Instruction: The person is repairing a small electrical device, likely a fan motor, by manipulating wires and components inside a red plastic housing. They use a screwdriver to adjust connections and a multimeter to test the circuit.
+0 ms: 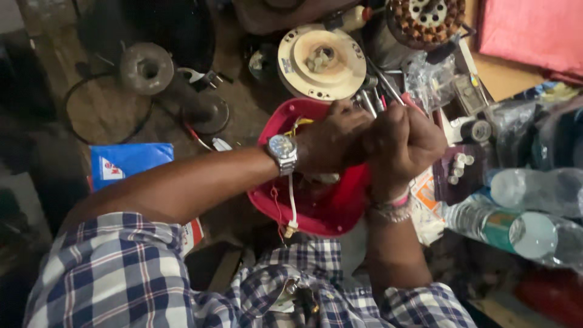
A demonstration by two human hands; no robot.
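Now, hands: I am holding my left hand and right hand together over the red housing.
Grip: both sets of fingers are curling shut; I cannot tell what they are pinching.
Housing: it is sitting in front of my chest, under my wrists, with a white wire hanging across it.
Nearby: a cream round plate is lying just beyond; clear plastic bottles are lying to my right.

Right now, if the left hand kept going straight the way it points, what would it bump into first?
Probably the right hand. The left hand points rightward and already looks pressed against it, above the red housing; depth is hard to judge.
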